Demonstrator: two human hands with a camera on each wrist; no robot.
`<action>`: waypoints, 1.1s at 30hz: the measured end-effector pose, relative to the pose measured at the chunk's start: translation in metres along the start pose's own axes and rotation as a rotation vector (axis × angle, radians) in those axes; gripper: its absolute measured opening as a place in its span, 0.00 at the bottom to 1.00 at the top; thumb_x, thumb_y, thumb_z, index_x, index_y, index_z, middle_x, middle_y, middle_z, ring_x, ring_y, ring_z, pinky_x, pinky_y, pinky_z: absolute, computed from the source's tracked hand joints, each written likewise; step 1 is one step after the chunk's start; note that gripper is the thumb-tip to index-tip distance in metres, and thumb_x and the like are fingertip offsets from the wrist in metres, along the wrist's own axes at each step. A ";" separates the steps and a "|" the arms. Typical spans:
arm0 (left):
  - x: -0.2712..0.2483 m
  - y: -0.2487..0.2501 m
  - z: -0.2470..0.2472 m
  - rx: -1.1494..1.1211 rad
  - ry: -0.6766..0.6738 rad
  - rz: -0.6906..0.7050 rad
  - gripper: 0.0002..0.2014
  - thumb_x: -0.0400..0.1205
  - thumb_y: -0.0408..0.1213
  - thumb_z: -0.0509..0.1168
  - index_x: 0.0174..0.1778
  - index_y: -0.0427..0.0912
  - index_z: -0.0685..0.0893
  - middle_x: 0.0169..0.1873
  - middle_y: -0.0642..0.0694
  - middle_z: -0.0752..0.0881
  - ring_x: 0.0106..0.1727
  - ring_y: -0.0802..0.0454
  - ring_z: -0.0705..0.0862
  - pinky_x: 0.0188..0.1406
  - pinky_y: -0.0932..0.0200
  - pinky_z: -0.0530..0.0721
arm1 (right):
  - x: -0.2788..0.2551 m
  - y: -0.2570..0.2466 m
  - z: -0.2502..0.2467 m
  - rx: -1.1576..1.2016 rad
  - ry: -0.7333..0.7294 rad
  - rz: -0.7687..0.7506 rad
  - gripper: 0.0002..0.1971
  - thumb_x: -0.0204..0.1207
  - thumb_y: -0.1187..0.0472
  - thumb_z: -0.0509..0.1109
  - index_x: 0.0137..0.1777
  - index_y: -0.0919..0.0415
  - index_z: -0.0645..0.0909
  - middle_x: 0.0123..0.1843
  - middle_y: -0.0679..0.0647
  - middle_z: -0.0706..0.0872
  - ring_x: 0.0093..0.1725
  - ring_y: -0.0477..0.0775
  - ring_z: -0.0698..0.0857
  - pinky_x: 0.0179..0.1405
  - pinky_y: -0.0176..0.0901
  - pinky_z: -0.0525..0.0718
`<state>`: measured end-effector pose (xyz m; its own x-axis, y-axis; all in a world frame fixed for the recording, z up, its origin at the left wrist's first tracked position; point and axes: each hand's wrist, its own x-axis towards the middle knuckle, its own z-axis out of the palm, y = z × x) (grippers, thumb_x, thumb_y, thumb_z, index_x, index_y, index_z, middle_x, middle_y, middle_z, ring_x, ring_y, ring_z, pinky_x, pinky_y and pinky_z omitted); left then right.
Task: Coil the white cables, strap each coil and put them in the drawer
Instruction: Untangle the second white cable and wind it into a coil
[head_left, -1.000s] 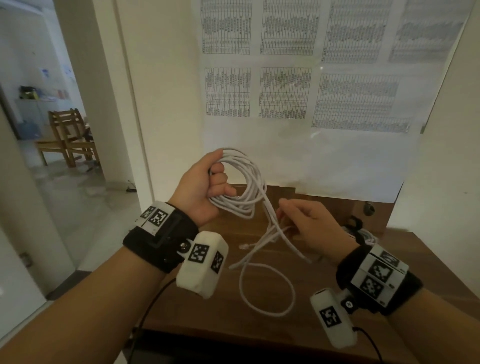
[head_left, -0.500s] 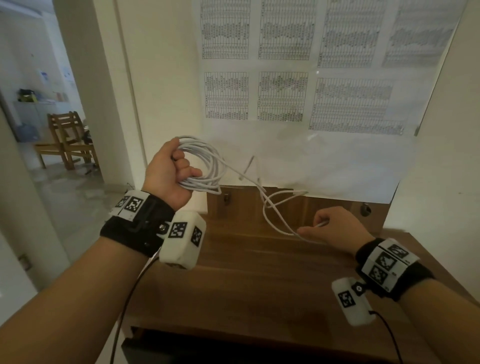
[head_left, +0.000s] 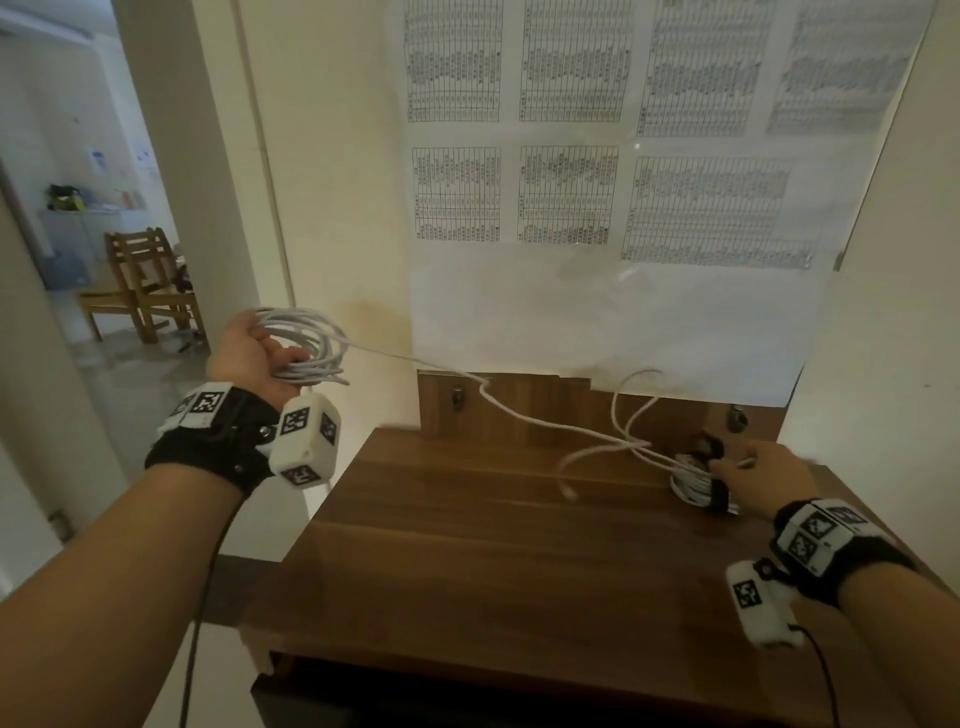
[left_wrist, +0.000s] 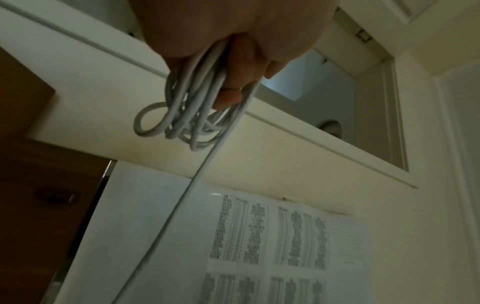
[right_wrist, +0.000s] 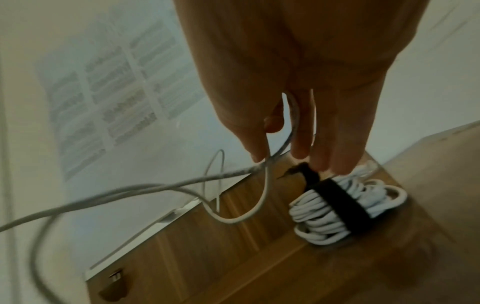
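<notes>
1. The left hand (head_left: 249, 353) is raised to the left of the wooden counter (head_left: 493, 561), its fingers (left_wrist: 241, 61) curled around a bundle of loops of the white cable (head_left: 306, 343).
2. In the left wrist view the loops (left_wrist: 187, 115) hang below the curled fingers, and one strand runs straight away from them towards the wall.
3. From the bundle that strand crosses the air above the back of the counter and reaches the right hand (head_left: 763, 478).
4. The right hand is low over the far right corner of the counter. Its thumb and forefinger (right_wrist: 249, 131) pinch the cable (right_wrist: 262, 185), which bends in a loose loop under them; the other fingers point down, fairly straight.
5. Slack loops of the cable rise and fall between the two hands, and a plug end (head_left: 569, 491) lies on or just above the counter; which one cannot be told.
6. Just below the right fingertips lies a finished coil (right_wrist: 345, 209) of white cable on the counter, bound across its middle by a black strap (right_wrist: 337, 199), whose free end sticks up.
7. The drawer itself cannot be made out with certainty; a dark gap shows under the counter's near edge.
8. Printed sheets (head_left: 571, 130) of tables hang on the wall behind the counter, and a wooden chair (head_left: 140, 280) stands in the room to the left.
</notes>
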<state>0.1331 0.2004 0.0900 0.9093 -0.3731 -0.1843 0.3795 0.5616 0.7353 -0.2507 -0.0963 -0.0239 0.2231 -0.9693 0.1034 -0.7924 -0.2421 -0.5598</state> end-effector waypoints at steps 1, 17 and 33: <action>0.002 0.002 -0.004 0.024 0.006 -0.006 0.12 0.84 0.49 0.66 0.39 0.47 0.82 0.22 0.52 0.81 0.24 0.53 0.83 0.45 0.53 0.88 | 0.000 0.004 -0.002 0.006 0.016 0.027 0.14 0.83 0.54 0.70 0.42 0.63 0.74 0.40 0.58 0.81 0.39 0.57 0.79 0.42 0.48 0.78; -0.023 -0.045 0.014 0.056 -0.202 -0.005 0.19 0.88 0.42 0.63 0.30 0.48 0.70 0.15 0.55 0.62 0.12 0.57 0.60 0.15 0.65 0.72 | -0.025 -0.042 0.000 0.267 0.079 -0.220 0.14 0.82 0.48 0.70 0.56 0.58 0.81 0.53 0.54 0.85 0.51 0.54 0.82 0.50 0.48 0.79; -0.123 -0.069 0.059 -0.009 -0.792 -0.623 0.22 0.79 0.51 0.69 0.25 0.47 0.68 0.14 0.56 0.60 0.11 0.58 0.59 0.18 0.68 0.73 | -0.064 -0.152 0.030 0.702 -0.133 -0.612 0.13 0.91 0.54 0.57 0.54 0.58 0.81 0.45 0.54 0.85 0.42 0.51 0.82 0.47 0.50 0.78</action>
<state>-0.0148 0.1645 0.1006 0.1745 -0.9836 -0.0446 0.7527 0.1040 0.6501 -0.1275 0.0035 0.0294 0.5847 -0.6590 0.4731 -0.0019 -0.5843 -0.8115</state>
